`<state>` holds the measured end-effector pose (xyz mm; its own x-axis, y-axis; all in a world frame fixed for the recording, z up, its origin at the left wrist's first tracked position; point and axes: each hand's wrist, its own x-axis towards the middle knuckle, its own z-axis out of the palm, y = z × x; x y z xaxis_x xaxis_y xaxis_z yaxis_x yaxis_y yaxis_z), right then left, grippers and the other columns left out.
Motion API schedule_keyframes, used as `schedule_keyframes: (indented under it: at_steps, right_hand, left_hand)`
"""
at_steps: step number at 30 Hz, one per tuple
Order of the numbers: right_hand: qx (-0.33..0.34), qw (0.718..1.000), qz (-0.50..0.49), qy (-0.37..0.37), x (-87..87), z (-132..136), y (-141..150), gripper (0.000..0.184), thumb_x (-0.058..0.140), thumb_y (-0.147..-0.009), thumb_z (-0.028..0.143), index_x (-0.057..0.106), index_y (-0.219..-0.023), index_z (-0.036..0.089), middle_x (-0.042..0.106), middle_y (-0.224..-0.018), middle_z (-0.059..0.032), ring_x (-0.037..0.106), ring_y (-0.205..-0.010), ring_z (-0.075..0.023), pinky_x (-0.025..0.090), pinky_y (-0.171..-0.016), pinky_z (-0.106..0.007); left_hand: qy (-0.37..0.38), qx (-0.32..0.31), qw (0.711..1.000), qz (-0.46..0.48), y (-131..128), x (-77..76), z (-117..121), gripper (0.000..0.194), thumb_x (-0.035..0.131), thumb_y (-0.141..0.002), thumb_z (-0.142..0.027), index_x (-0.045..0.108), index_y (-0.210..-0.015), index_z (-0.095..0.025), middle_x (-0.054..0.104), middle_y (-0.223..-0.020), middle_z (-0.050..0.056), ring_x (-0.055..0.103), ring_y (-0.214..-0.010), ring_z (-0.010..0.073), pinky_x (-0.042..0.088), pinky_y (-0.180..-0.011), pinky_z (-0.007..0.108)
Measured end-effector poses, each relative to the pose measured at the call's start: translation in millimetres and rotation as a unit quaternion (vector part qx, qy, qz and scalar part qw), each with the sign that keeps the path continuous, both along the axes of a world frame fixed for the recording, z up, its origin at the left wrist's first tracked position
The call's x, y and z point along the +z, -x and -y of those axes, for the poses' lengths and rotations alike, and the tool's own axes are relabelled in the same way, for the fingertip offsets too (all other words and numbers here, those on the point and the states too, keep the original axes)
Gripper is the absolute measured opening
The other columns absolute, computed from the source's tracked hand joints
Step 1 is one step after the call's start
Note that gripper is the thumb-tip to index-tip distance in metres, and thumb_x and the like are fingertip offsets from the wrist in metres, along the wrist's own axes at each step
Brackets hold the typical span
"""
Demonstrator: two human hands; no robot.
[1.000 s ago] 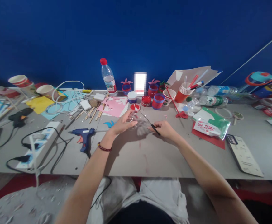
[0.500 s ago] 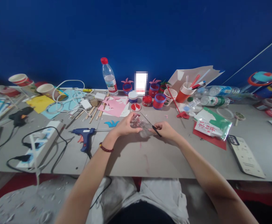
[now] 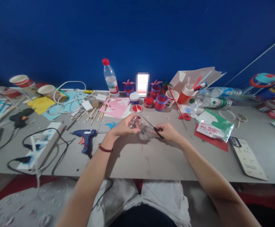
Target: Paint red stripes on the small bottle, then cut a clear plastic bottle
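My left hand (image 3: 125, 125) is closed around a clear plastic bottle piece (image 3: 134, 124), its fingers and thumb gripping the sides. In my right hand (image 3: 168, 131) is a pair of black-handled scissors (image 3: 158, 132), seen edge-on, with the long thin blade pointing up and left past the plastic piece. The blade and plastic are apart, or nearly so; I cannot tell exactly. Just beyond the hands lies a round lid with red paint (image 3: 137, 108). A blue paper cutout (image 3: 111, 125) is partly hidden behind my left hand.
A blue glue gun (image 3: 87, 138) and a white power strip (image 3: 41, 145) with cables lie left. Paint jars (image 3: 148, 102), a red-capped bottle (image 3: 110, 78) and cups (image 3: 186, 94) stand at the back. To the right are a plastic packet (image 3: 214, 126) and a phone (image 3: 248, 157).
My left hand has shifted slightly left with the plastic piece, away from the scissors. My right hand has hardly moved and still holds the scissors.
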<state>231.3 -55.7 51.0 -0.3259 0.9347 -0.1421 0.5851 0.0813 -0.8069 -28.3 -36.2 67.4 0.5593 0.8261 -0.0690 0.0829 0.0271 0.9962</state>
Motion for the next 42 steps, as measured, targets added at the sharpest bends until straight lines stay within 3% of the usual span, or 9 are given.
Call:
schedule_keyframes:
  at_steps: [9,15,25,35,38,42]
  right_hand:
    - [0.005,1.000,-0.001,0.004,-3.8,-2.3,-0.5,0.057,0.069,-0.071,0.065,0.037,-0.053,0.021,0.034,-0.052,0.0055,0.029,-0.054,-0.0091,0.023,-0.051,-0.026]
    - [0.018,1.000,0.002,0.001,-8.4,-2.1,0.3,0.056,0.069,-0.071,0.061,0.033,-0.053,0.021,0.030,-0.053,0.0060,0.026,-0.055,-0.0088,0.021,-0.050,-0.025]
    - [0.034,0.999,0.014,0.016,-4.4,0.3,1.6,0.055,0.066,-0.074,0.061,0.034,-0.054,0.021,0.029,-0.053,0.0065,0.027,-0.055,-0.0090,0.021,-0.050,-0.026]
    - [0.050,0.999,0.011,0.002,5.7,-0.7,-0.1,0.059,0.065,-0.072,0.067,0.033,-0.053,0.021,0.027,-0.054,0.0059,0.025,-0.055,-0.0096,0.022,-0.051,-0.026]
    - [0.037,0.999,0.004,0.005,5.9,-0.4,1.2,0.060,0.065,-0.071,0.068,0.033,-0.052,0.021,0.027,-0.054,0.0056,0.024,-0.055,-0.0094,0.021,-0.050,-0.026]
    - [0.000,1.000,-0.007,0.001,5.7,0.3,3.0,0.065,0.066,-0.066,0.074,0.031,-0.052,0.022,0.027,-0.053,0.0055,0.024,-0.055,-0.0090,0.021,-0.050,-0.026]
  left_hand:
    - [0.034,-0.012,0.999,0.026,5.5,1.9,-3.1,0.055,0.081,-0.066,-0.033,0.052,-0.110,-0.018,0.061,-0.098,0.005,0.061,-0.085,0.0159,0.048,-0.075,0.031]
    - [0.073,-0.044,0.996,-0.002,0.3,6.7,2.4,0.054,0.080,-0.067,-0.036,0.052,-0.110,-0.020,0.063,-0.095,0.004,0.063,-0.083,0.0178,0.047,-0.066,0.029]
    - [0.066,-0.071,0.995,0.008,2.0,6.9,1.4,0.051,0.080,-0.066,-0.034,0.054,-0.108,-0.018,0.065,-0.091,0.003,0.066,-0.077,0.0161,0.050,-0.071,0.030]
    - [0.091,-0.119,0.983,0.104,6.7,2.2,-1.6,0.059,0.084,-0.063,-0.042,0.056,-0.108,-0.017,0.067,-0.090,0.006,0.068,-0.072,0.0180,0.051,-0.068,0.031]
    - [0.099,-0.098,0.983,0.115,4.5,1.9,-0.4,0.063,0.086,-0.060,-0.043,0.056,-0.110,-0.019,0.065,-0.096,0.007,0.070,-0.074,0.0191,0.053,-0.068,0.031]
    - [0.096,-0.015,0.986,0.137,-0.2,0.3,0.3,0.065,0.088,-0.059,-0.038,0.053,-0.112,-0.024,0.059,-0.100,0.003,0.068,-0.085,0.0186,0.056,-0.077,0.034]
